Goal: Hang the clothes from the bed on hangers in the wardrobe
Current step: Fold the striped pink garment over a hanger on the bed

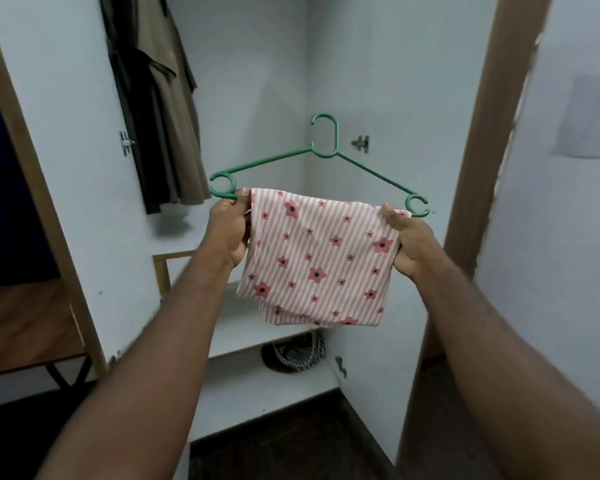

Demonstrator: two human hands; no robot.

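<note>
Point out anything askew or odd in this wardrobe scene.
The green plastic hanger sits tilted, its right end lower, held by the left hand and right hand rather than hooked up. The pink striped flowered cloth draped over its bar hangs with an uneven bottom edge.

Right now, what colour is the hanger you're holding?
Green: the thin green plastic hanger shows best in the head view.

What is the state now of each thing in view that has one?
Green plastic hanger: held up, hook free.
Pink striped flowered cloth: draped over the hanger's bar.
Left hand: grips hanger end and cloth.
Right hand: grips cloth at other end.
White wardrobe: open.
Brown garment: hanging inside it.
</note>
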